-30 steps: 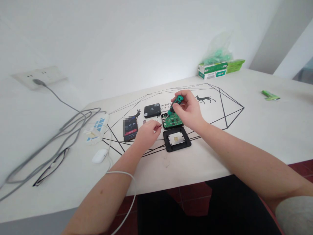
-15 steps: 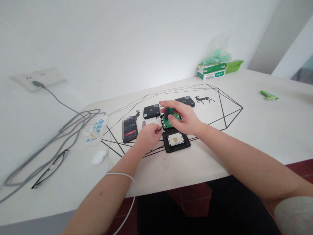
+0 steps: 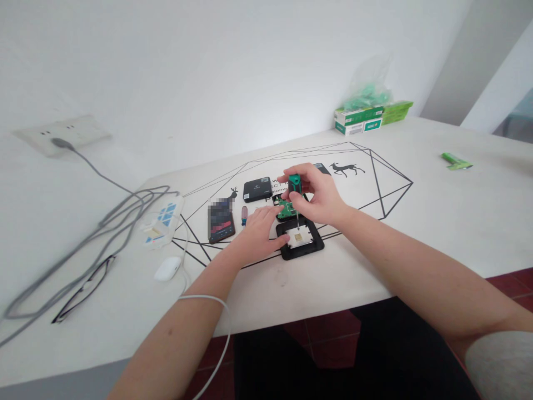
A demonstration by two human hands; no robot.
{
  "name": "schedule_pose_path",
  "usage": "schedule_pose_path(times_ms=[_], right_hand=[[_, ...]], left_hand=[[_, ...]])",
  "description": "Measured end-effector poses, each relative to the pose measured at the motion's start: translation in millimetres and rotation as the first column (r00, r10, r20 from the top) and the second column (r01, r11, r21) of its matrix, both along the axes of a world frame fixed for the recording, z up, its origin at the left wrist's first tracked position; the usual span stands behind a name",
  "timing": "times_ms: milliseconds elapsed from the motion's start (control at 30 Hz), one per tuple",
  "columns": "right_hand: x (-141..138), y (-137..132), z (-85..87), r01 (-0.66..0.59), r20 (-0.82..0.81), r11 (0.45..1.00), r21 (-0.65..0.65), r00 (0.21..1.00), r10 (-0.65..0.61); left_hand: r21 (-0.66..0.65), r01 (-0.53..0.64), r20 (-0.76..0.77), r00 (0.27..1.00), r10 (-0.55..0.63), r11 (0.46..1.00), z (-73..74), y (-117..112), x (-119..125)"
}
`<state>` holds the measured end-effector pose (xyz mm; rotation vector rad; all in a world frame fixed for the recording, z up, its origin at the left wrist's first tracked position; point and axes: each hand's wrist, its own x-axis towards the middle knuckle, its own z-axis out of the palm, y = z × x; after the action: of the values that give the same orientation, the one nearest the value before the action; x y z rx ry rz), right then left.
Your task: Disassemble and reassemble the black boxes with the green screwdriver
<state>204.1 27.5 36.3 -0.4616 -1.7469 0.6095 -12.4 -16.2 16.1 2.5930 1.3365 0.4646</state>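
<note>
My right hand (image 3: 318,197) is closed round a green-handled screwdriver (image 3: 295,186), held upright with its tip down on the open black casing (image 3: 310,249). That casing holds a pale plate with a gold square. Just behind it lies a green circuit board (image 3: 285,211) in a second black shell. My left hand (image 3: 259,232) rests on the table at the casing's left edge, fingers bent, thumb touching the frame. I cannot make out anything in it.
A black box (image 3: 257,189) and a phone (image 3: 221,220) lie left of the board, with a small blue tool (image 3: 244,214) between. A power strip (image 3: 163,220), grey cables, glasses (image 3: 83,288) and a white earbud case (image 3: 168,268) sit far left. Green boxes (image 3: 361,118) stand at the back.
My right hand turned the screwdriver upright and brought its tip down onto the open casing. My left hand moved right from beside the board to the casing's left edge.
</note>
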Motion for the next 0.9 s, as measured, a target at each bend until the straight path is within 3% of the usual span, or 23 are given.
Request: schedule_pose_path(times_ms=[167,467,900], right_hand=[[4.8,3.0,-3.2,0.069,0.075,0.993,0.096,0.994,-0.076],[5.4,4.9,-6.6,0.068,0.119,0.99,0.12,0.989,-0.082],[5.7,3.2,-8.6,0.049,0.149,0.992,0.12,0.987,-0.067]], left_hand=[[-0.125,-0.01,-0.127,0.992,-0.006,0.992,-6.5,2.2,-4.1],[-0.198,-0.005,-0.203,0.978,-0.036,0.98,-6.4,2.8,-8.1],[-0.171,-0.003,-0.167,0.986,-0.026,0.985,-12.4,5.6,-12.3]])
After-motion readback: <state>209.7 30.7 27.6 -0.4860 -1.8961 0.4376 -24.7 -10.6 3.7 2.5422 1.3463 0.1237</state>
